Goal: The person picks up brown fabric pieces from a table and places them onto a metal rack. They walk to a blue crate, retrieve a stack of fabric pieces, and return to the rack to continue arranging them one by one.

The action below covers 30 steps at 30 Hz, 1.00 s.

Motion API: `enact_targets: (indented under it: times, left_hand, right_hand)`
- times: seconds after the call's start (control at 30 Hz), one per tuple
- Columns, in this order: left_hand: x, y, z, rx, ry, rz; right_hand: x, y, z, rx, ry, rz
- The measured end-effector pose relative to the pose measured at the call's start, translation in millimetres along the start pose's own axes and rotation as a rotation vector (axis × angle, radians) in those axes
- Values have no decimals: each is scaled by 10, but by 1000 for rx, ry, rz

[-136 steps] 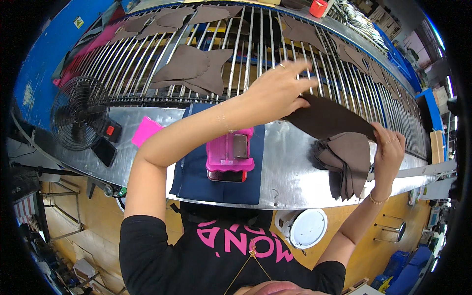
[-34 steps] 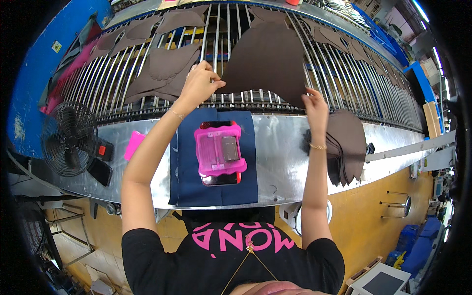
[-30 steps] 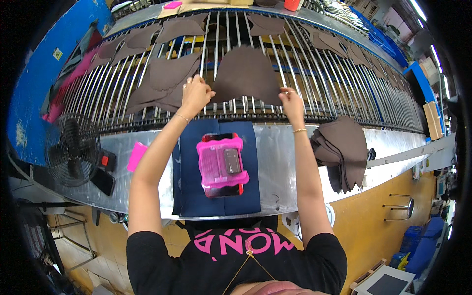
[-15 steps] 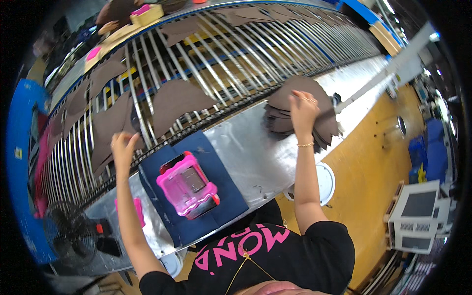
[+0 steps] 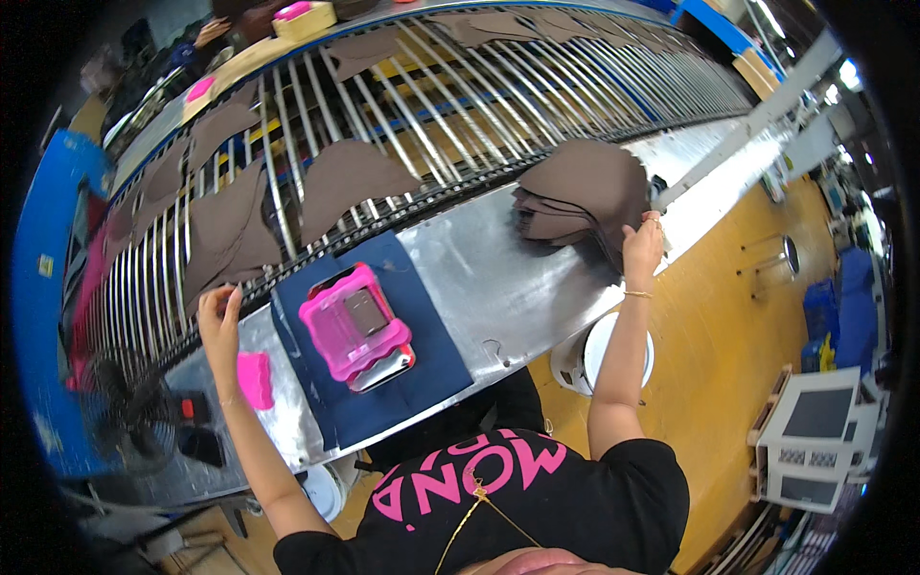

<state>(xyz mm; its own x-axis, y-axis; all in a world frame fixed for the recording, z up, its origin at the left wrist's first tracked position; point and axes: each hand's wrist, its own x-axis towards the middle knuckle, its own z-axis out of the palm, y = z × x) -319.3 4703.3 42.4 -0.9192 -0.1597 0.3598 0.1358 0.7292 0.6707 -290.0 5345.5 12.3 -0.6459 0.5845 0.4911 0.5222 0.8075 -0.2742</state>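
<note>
The right hand (image 5: 644, 241) is at the right edge of the dark-brown, round-edged sheet stack (image 5: 586, 187), which lies leftward on the silver metal worktop (image 5: 460, 297); its grip is indeterminable. The left hand (image 5: 219, 316), empty, fingers parted, is farther.

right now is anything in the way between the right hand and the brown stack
Nothing visible. The right hand is at the right edge of the brown stack; whether it touches is hard to tell. The pale bar runs off to the right, beyond the hand, not between the two.
</note>
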Motion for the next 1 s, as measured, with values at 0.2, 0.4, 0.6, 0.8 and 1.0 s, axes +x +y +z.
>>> enact_targets:
  times: [0.2,0.4,0.6,0.8,1.0]
  left_hand:
    - [-38,611,-37,22,41,83]
    - [-119,1168,63,-69,160,236]
    - [-394,1208,-381,-640,-235,-219]
    - [-780,946,-989,-449,127,-105]
    - [-928,995,-1063,-251,119,-109]
  right_hand:
    - [40,-872,-747,228,-45,-217]
    - [-386,-1783,-1157,1319,-189,-404]
    - [-923,-2386,-927,1548,-740,-530]
    - [-1204,-2777,-766,1352,-998,-719]
    - [-1307,-2820,-641,1234,-858,-909]
